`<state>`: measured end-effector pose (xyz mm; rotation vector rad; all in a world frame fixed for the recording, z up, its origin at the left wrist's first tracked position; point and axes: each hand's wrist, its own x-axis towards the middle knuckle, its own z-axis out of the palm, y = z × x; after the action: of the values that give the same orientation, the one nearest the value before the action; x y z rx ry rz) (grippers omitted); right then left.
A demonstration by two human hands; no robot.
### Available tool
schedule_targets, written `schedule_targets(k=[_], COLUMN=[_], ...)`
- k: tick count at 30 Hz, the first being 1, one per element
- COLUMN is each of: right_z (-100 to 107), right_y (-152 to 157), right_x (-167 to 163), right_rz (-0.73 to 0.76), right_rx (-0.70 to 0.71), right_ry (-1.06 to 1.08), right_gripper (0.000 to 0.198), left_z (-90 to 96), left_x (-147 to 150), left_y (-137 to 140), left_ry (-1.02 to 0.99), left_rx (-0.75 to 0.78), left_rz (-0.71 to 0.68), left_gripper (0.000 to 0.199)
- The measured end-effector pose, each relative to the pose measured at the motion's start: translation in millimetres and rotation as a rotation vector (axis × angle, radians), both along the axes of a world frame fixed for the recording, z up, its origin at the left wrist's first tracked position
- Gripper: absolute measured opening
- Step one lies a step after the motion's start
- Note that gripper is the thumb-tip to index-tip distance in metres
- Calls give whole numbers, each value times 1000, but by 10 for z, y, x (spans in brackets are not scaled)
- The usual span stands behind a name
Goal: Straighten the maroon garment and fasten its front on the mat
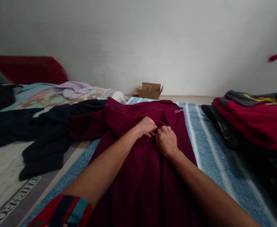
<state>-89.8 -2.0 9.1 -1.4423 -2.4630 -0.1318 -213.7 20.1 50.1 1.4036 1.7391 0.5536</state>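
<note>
While knuckles meet, hands (156,135) pinch shirt (147,170)

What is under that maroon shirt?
The maroon shirt lies on a blue striped mat, which shows around its edges. Whatever sits beneath the shirt's middle is covered. Both hands press on top.

maroon shirt (147,176): matt knit cloth | striped mat (214,151): woven | box (150,90): cardboard

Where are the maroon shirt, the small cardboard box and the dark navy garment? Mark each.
maroon shirt (150,176), head view, lower front panel
small cardboard box (149,92), head view, front wall
dark navy garment (50,132), head view, crumpled middle
</note>
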Motion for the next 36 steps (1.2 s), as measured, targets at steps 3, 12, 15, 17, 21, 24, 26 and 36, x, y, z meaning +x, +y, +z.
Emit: schedule_targets(k=[3,12,15,17,21,24,26,36], right_z=[-5,53,54,48,36,36,36,-31], right_y=[-17,-99,-139,-167,-211,-228,-234,-229], right_x=[-16,-20,-10,4,38,53,57,94], right_rz=[18,84,120,119,95,101,98,128], right_rx=[-1,18,22,15,-2,-8,-14,-22], right_ry=[-42,-114,-140,-146,-117,-99,-92,-58], right_gripper=[29,27,27,27,33,36,36,37], left_z=[-48,-199,-254,-274,-285,-307,-328,-312], left_x=[101,112,89,73,5,-78,-119,-13], left_y=[201,561,594,597,506,377,316,415], left_ry=[287,761,778,783,772,755,765,877], left_rx=[86,282,361,400,459,510,498,377], left_rz=[-12,-116,-156,-182,-238,-278,-319,-255], left_gripper=[24,23,27,28,29,31,29,28])
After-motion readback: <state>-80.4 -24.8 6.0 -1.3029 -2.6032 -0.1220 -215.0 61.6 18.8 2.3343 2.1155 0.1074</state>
